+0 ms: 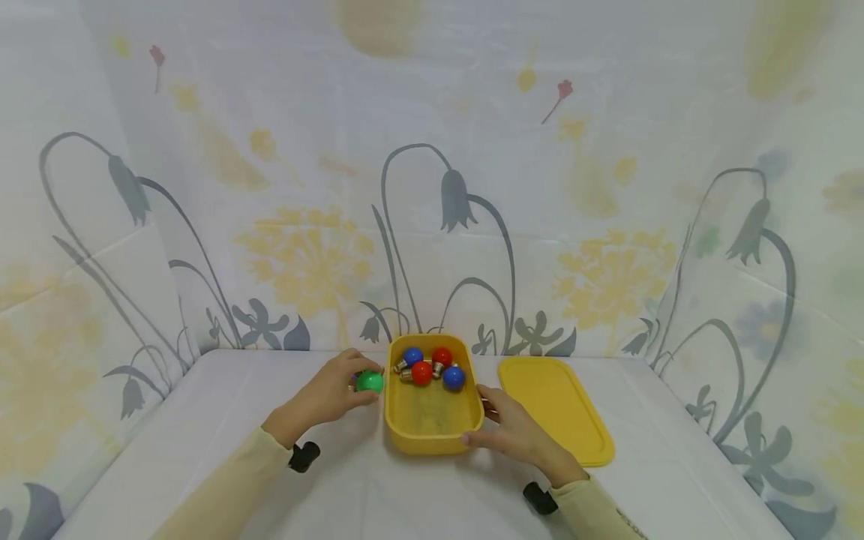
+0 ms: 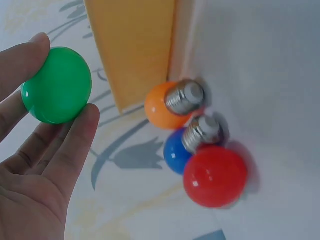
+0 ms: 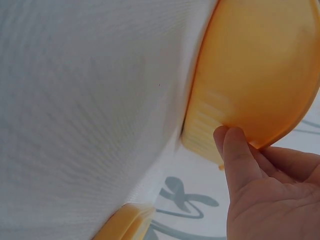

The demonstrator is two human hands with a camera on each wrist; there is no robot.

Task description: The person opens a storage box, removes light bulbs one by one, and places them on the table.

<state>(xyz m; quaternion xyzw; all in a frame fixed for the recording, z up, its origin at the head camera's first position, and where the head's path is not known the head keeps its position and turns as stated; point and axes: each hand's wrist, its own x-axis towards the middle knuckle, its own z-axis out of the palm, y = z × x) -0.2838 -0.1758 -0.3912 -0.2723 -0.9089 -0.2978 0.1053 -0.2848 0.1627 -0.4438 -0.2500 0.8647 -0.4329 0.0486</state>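
The left hand [image 1: 324,394] pinches a green bulb [image 1: 369,382] beside the left wall of the yellow box [image 1: 427,444]; the right hand [image 1: 513,433] holds that box's near-right corner. The smooth globe could slip if the fingertips loosen. An orange bulb [image 2: 158,108], blue bulb [image 2: 175,153] and red bulb [image 2: 215,177] crowd the table [image 1: 378,499] nearby and might roll if brushed. At least 4 stored bulbs [image 1: 421,373] occupy the far end; a yellow lid [image 1: 556,412] lies right.
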